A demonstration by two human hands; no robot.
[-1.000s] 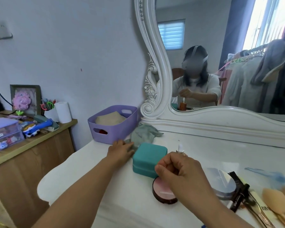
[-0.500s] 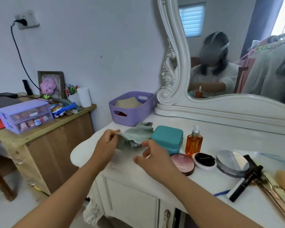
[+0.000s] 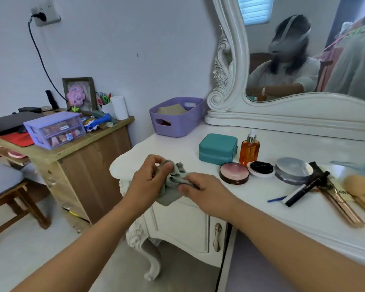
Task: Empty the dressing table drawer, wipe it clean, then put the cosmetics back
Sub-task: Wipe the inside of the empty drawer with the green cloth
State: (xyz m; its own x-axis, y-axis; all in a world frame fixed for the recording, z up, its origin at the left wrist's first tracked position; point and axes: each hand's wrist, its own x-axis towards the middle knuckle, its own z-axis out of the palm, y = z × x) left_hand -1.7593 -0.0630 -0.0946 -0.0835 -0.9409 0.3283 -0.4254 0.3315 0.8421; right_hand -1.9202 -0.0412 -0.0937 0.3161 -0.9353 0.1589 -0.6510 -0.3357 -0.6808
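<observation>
We see the dressing table (image 3: 261, 209) with the cosmetics laid out on its top: teal case (image 3: 217, 147), amber bottle (image 3: 249, 151), pink compact (image 3: 234, 173), black compact (image 3: 261, 169), grey compact (image 3: 293, 170), pens, brushes, sponge (image 3: 357, 185). We judge the emptying step done and the wiping step in hand. The drawer (image 3: 251, 260) shows only as a dark gap at the lower right; we cannot see its inside.

Left hand (image 3: 148, 180) and right hand (image 3: 207, 191) meet over the table's front edge, each with curled fingers pinching the cloth (image 3: 173, 182). The cloth is grey-green, bunched and crumpled, one fold hanging below the edge.

Next move, by our judgement: gather the cloth into one hand and carry it down into the drawer.
</observation>
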